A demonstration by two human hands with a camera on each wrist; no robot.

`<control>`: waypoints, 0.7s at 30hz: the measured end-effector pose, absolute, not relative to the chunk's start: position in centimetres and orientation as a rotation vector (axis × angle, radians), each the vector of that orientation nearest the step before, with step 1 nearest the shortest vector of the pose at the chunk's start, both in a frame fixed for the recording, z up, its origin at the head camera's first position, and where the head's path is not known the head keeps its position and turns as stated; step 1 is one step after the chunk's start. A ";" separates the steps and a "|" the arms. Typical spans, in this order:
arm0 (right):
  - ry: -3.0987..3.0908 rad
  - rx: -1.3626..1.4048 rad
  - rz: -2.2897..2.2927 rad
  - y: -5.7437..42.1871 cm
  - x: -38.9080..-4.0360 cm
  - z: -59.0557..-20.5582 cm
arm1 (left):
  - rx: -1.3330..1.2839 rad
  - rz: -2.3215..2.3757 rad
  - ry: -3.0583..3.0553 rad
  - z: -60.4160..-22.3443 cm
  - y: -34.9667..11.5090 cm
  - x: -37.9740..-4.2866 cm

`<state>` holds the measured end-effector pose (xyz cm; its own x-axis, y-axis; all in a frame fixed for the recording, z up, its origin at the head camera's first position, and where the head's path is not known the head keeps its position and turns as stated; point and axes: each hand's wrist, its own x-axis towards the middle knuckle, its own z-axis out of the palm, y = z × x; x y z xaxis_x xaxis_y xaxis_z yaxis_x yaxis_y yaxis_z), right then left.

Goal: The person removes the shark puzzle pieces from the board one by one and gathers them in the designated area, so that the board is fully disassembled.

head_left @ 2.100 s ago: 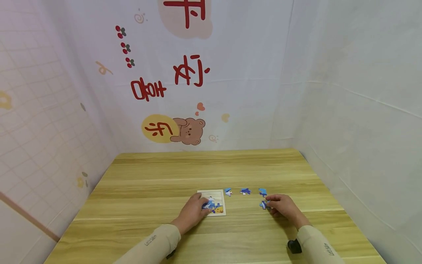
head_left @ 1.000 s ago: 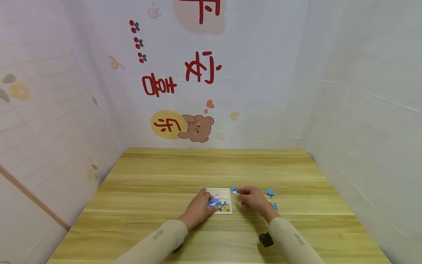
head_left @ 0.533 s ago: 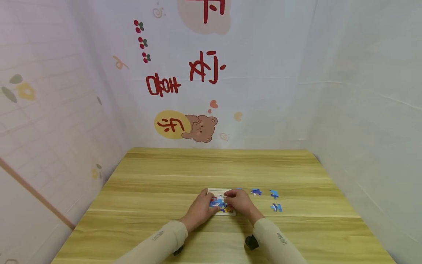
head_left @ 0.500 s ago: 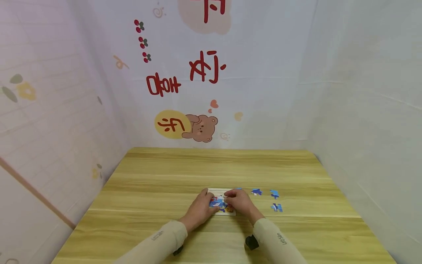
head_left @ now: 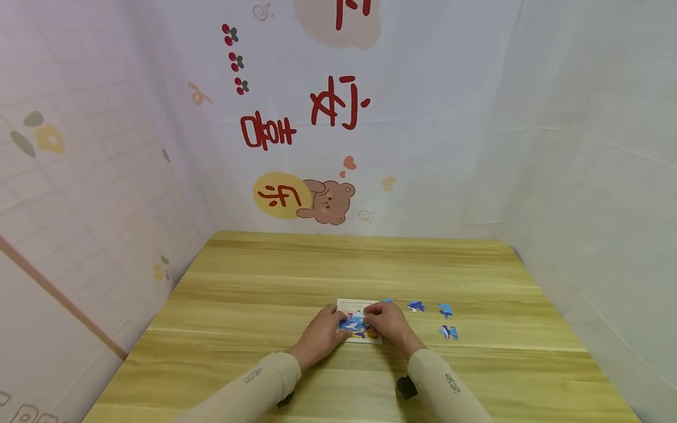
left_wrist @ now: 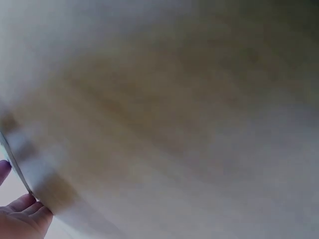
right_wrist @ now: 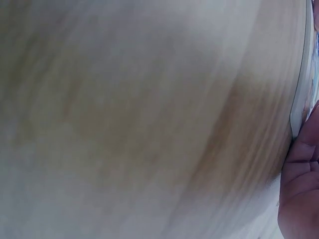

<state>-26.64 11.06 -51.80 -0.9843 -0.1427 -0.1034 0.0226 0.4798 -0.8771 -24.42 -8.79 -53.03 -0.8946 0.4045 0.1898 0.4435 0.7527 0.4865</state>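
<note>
A square puzzle tray with a pale rim lies on the table, partly filled with a blue, white and yellow picture. Its left side is held by my left hand, thumb over the front left part. Over the tray's right half, my right hand pinches a small puzzle piece, mostly covered by the fingertips. The left wrist view catches the left fingers at the tray's edge. In the right wrist view, the right hand lies against the tray's edge.
Loose puzzle pieces lie right of the tray: a blue and white one, a light blue one, another below it. One more is half hidden behind the right hand. White printed cloth encloses the wooden table.
My right hand has moved left from the loose pieces to the tray, then stayed there. The left hand keeps its hold on the tray. The head view has shifted slightly.
</note>
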 end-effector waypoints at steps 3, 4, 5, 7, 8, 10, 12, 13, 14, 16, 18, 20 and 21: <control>2.579 -0.110 -1.492 11.0 -26.8 -51.8 | -0.701 -0.822 -2.868 -52.8 -8.7 -24.4; 2.583 -0.109 -1.480 11.0 -26.8 -51.8 | -0.698 -0.822 -2.867 -52.8 -8.7 -24.4; 2.584 -0.107 -1.468 11.0 -26.8 -51.9 | -0.696 -0.818 -2.866 -52.8 -8.6 -24.4; 2.599 -0.113 -1.439 11.0 -26.9 -52.0 | -0.687 -0.815 -2.868 -52.8 -8.5 -24.3; 2.603 -0.118 -1.429 11.0 -26.8 -52.0 | -0.679 -0.814 -2.872 -52.9 -8.5 -24.3; 2.595 -0.116 -1.429 11.0 -26.8 -52.1 | -0.655 -0.811 -2.886 -53.0 -8.4 -24.2; 2.598 -0.145 -1.438 11.1 -26.8 -52.2 | -0.635 -0.814 -2.897 -53.0 -8.3 -24.2; 2.596 -0.157 -1.447 11.1 -26.8 -52.2 | -0.626 -0.816 -2.903 -53.0 -8.3 -24.3; 2.597 -0.168 -1.453 11.2 -26.8 -52.3 | -0.618 -0.815 -2.910 -53.0 -8.3 -24.3; 2.594 -0.182 -1.476 11.3 -26.8 -52.4 | -0.616 -0.820 -2.916 -52.9 -8.2 -24.3; 2.581 -0.182 -1.499 11.4 -26.9 -52.5 | -0.615 -0.814 -2.924 -52.7 -8.2 -24.3; 2.549 -0.166 -1.519 11.5 -26.9 -52.5 | -0.626 -0.810 -2.923 -52.6 -8.2 -24.4; 2.531 -0.159 -1.531 11.5 -26.9 -52.5 | -0.632 -0.810 -2.922 -52.5 -8.2 -24.4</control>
